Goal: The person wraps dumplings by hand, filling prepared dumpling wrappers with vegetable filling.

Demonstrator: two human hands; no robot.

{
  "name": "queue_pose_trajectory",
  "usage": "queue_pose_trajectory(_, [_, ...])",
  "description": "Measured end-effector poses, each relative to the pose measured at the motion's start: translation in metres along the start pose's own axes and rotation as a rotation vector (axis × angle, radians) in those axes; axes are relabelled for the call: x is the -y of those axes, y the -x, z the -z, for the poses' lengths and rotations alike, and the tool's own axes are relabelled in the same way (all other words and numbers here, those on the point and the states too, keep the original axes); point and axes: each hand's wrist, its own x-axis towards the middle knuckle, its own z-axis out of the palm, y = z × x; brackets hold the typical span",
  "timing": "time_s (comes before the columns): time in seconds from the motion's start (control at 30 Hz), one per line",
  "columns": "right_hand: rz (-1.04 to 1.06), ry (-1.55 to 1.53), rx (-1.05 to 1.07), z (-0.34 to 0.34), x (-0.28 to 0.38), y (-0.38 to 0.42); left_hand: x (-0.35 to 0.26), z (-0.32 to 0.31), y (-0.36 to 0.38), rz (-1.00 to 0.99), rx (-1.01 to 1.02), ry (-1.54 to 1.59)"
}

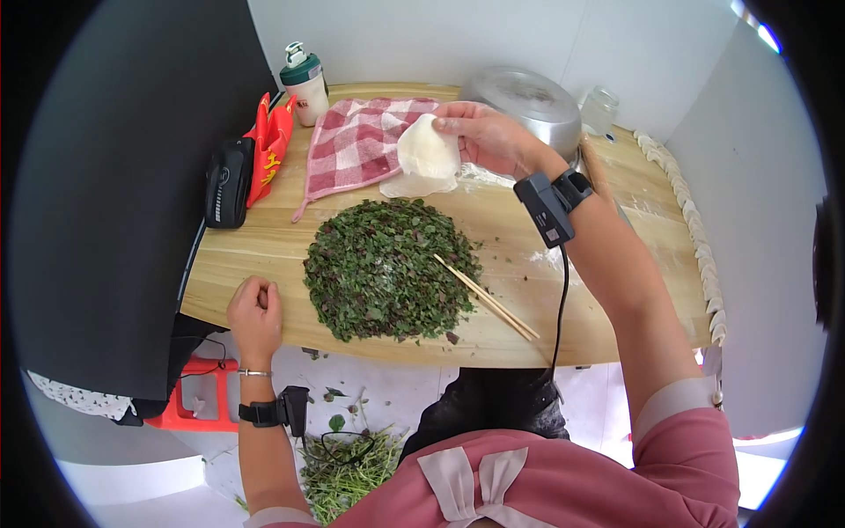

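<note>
My right hand [480, 134] pinches the edge of a thin, pale dough wrapper [429, 148], which hangs in front of a red-and-white checked cloth [356, 141]. Another pale, flat piece [414, 186] lies just below it, by the cloth's edge. My left hand [255, 310] is curled into a fist near the table's front left edge; nothing shows in it. Between the hands is a large heap of chopped green and dark red leaves [387, 268], with some white powder on top. A pair of chopsticks [493, 301] rests at the heap's right edge.
A metal pot or lid [526, 101], a rolling pin [595, 167] and a glass jar [600, 110] stand or lie behind my right arm. Folded dumplings [691, 211] line the right edge. A bottle [305, 88], red packet [271, 145] and black device [229, 183] are at left.
</note>
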Motion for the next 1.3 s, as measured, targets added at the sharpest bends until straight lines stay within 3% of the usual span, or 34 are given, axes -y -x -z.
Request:
queue_pose_trajectory(0.07, [0.017,0.006,0.086,-0.009,0.002,0.018,0.005,-0.001,0.000,-0.004,0.000,-0.010])
queue_pose_trajectory(0.17, [0.050,0.076,-0.016,-0.028,0.005,0.054,0.006,0.002,0.004,0.086,0.085,0.129])
queue_pose_trajectory(0.23, [0.096,0.044,-0.012,-0.041,0.004,0.078,-0.020,0.005,0.009,0.212,0.033,0.482])
queue_pose_trajectory(0.3, [0.104,0.046,0.001,-0.055,0.000,0.106,-0.095,0.017,0.027,0.376,0.163,0.747])
queue_pose_trajectory(0.43, [0.146,0.025,0.175,-0.075,-0.019,0.144,-0.194,0.002,0.055,0.442,0.432,1.287])
queue_pose_trajectory(0.77, [0.100,-0.100,0.089,-0.071,-0.054,0.188,-0.216,-0.037,0.073,0.370,0.415,1.147])
queue_pose_trajectory(0.97, [0.200,0.023,0.020,-0.069,-0.037,0.183,-0.212,-0.045,0.074,0.524,0.423,1.277])
queue_pose_trajectory(1.03, [0.184,0.010,0.047,-0.077,-0.031,0.183,-0.213,-0.046,0.076,0.637,0.481,1.589])
queue_pose_trajectory(1.07, [0.169,-0.005,0.070,-0.080,-0.029,0.182,-0.213,-0.045,0.075,0.640,0.473,1.589])
queue_pose_trajectory(1.13, [0.146,-0.016,0.094,-0.082,-0.035,0.178,-0.216,-0.041,0.075,0.719,0.623,2.095])
queue_pose_trajectory(1.2, [0.121,-0.031,0.113,-0.081,-0.046,0.173,-0.218,-0.045,0.076,0.698,0.536,1.970])
queue_pose_trajectory(1.3, [0.085,0.187,-0.024,-0.078,-0.061,0.168,-0.213,-0.048,0.077,0.667,0.411,1.760])
